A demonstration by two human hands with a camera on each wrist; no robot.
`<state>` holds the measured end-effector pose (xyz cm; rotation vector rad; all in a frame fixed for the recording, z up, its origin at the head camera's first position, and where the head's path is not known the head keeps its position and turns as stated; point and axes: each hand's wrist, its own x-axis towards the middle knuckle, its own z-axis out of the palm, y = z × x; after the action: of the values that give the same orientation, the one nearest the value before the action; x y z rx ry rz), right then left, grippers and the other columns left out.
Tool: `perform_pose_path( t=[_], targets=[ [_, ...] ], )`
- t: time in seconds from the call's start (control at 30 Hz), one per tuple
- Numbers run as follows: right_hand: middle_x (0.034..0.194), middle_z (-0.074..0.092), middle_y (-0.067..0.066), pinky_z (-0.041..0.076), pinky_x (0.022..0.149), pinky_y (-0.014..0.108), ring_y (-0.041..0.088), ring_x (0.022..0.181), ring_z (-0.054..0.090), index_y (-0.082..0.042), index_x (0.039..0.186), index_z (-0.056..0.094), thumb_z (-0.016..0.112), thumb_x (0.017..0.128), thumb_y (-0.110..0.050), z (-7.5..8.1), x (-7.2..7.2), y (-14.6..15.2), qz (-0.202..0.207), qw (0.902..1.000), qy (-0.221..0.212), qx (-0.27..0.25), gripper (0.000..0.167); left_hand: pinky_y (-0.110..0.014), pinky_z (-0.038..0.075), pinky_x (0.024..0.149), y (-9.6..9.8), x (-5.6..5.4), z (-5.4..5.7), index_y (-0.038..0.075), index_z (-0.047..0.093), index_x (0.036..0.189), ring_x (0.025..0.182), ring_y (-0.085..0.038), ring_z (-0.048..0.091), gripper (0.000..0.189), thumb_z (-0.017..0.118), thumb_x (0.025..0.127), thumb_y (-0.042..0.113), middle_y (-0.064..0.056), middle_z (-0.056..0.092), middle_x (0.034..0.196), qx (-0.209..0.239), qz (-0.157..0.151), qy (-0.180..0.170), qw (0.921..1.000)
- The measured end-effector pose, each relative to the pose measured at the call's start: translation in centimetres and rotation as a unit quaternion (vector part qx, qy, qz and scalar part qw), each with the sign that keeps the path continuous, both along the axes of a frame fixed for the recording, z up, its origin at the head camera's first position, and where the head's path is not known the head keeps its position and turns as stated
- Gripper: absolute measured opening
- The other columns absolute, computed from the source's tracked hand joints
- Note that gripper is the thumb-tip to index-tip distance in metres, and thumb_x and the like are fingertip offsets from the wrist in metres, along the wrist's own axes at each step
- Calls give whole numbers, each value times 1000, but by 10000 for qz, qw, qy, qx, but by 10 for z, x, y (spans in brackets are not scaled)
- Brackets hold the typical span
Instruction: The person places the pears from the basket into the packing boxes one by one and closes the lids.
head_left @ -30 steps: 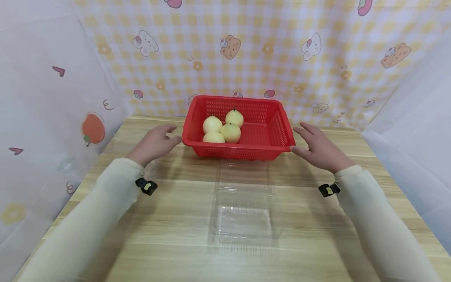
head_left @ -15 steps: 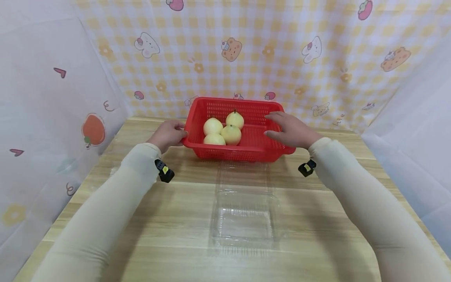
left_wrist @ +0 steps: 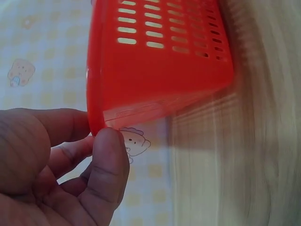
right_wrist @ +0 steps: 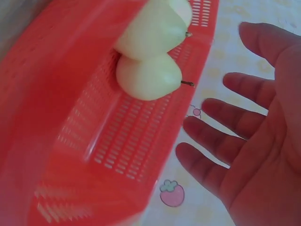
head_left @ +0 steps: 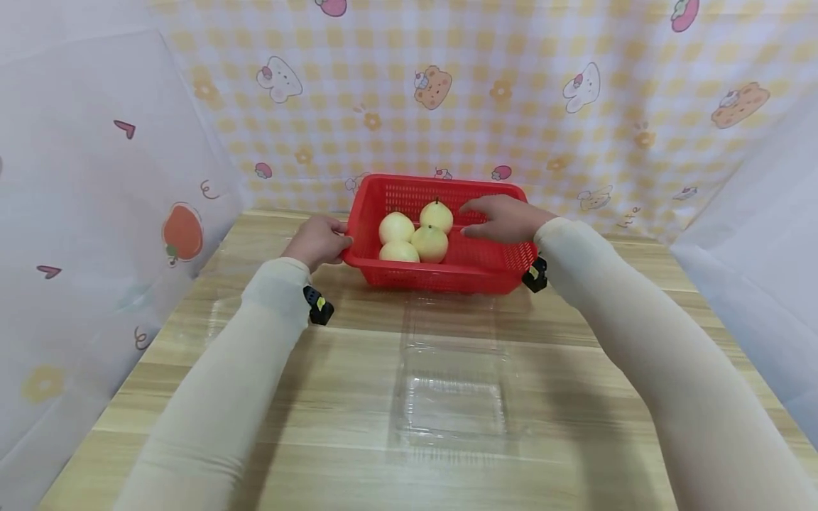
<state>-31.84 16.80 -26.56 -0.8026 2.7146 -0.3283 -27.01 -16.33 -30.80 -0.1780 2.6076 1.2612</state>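
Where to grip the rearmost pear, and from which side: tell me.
Likely best around the rounded sides of the rearmost pear, below its upward-pointing stem, coming from above and the right. Other pears crowd its left and front, while bare floor of the red basket lies to its right, where the right hand hovers.

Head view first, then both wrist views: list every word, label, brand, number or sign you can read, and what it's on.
"life": small tilted lettering on the right part of the checked cloth.
Too small to read: any marking on the left wrist device or right wrist device.
None seen: red basket, pears, clear plastic container.
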Motion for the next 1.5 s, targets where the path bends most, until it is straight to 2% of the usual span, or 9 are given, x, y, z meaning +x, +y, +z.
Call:
perform_pose_path(
  t=[0.2, 0.37, 0.5, 0.63, 0.8, 1.03, 1.1, 1.27, 1.5],
  targets=[
    [143, 51, 9, 38, 106, 51, 30, 131, 46, -13, 145, 49, 61, 97, -36, -4, -15, -10, -113, 9994, -333, -26, 54, -35, 57, 80, 5, -2, 2, 2, 66, 123, 89, -27, 67, 29, 59, 98, 16, -17, 66, 109, -241, 116, 76, 9996],
    [140, 53, 11, 41, 104, 49, 28, 125, 49, -10, 144, 50, 63, 96, -36, -8, -28, -20, -265, 9979, -556, -181, 56, -30, 53, 66, 12, -1, 4, -1, 73, 101, 71, -22, 63, 22, 56, 96, 11, -13, 69, 85, -896, 16, 428, 9951],
    [136, 55, 11, 42, 103, 47, 28, 123, 50, -9, 143, 51, 64, 96, -35, -9, -33, -28, -421, 9958, -726, -353, 55, -27, 46, 56, 14, 0, 6, -2, 73, 84, 60, -19, 55, 23, 54, 94, 7, -9, 66, 68, -1223, -83, 639, 9904],
    [136, 54, 12, 42, 103, 47, 28, 124, 50, -9, 143, 50, 63, 96, -35, -11, -39, -36, -492, 9923, -996, -544, 55, -27, 46, 57, 15, 0, 7, 0, 69, 77, 59, -19, 56, 23, 53, 92, 6, -9, 64, 64, -1388, -81, 764, 9873],
    [136, 54, 12, 42, 103, 49, 28, 124, 50, -9, 141, 52, 66, 95, -34, -18, -45, -44, -510, 9884, -1228, -740, 54, -29, 48, 60, 17, 2, 8, 2, 64, 74, 61, -21, 60, 22, 53, 93, 8, -10, 64, 66, -1451, 19, 775, 9864],
    [138, 52, 11, 41, 104, 51, 29, 125, 48, -11, 140, 52, 68, 92, -37, -29, -56, -50, -558, 9849, -1529, -592, 57, -29, 50, 62, 21, 4, 8, 1, 65, 83, 66, -22, 63, 18, 53, 94, 9, -11, 66, 75, -1394, 9, 649, 9881],
    [140, 50, 12, 40, 105, 52, 30, 126, 46, -11, 142, 51, 68, 92, -36, -31, -58, -51, -564, 9809, -1763, -601, 58, -29, 50, 63, 22, 4, 7, 1, 65, 83, 66, -22, 63, 18, 53, 94, 9, -12, 66, 76, -1371, 13, 621, 9886],
    [143, 49, 13, 42, 104, 50, 31, 126, 48, -11, 145, 47, 68, 92, -36, -34, -64, -56, -397, 9722, -2233, -575, 62, -29, 50, 65, 22, 3, 7, 1, 65, 84, 68, -22, 64, 18, 53, 95, 9, -12, 67, 77, -1337, 15, 594, 9892],
    [146, 46, 10, 43, 104, 45, 28, 130, 45, -13, 149, 44, 67, 93, -37, -41, -72, -61, -122, 9692, -2426, -416, 64, -28, 49, 62, 21, 3, 7, 1, 64, 80, 65, -21, 63, 18, 53, 94, 8, -11, 65, 74, -1364, -21, 695, 9882]
  ],
)
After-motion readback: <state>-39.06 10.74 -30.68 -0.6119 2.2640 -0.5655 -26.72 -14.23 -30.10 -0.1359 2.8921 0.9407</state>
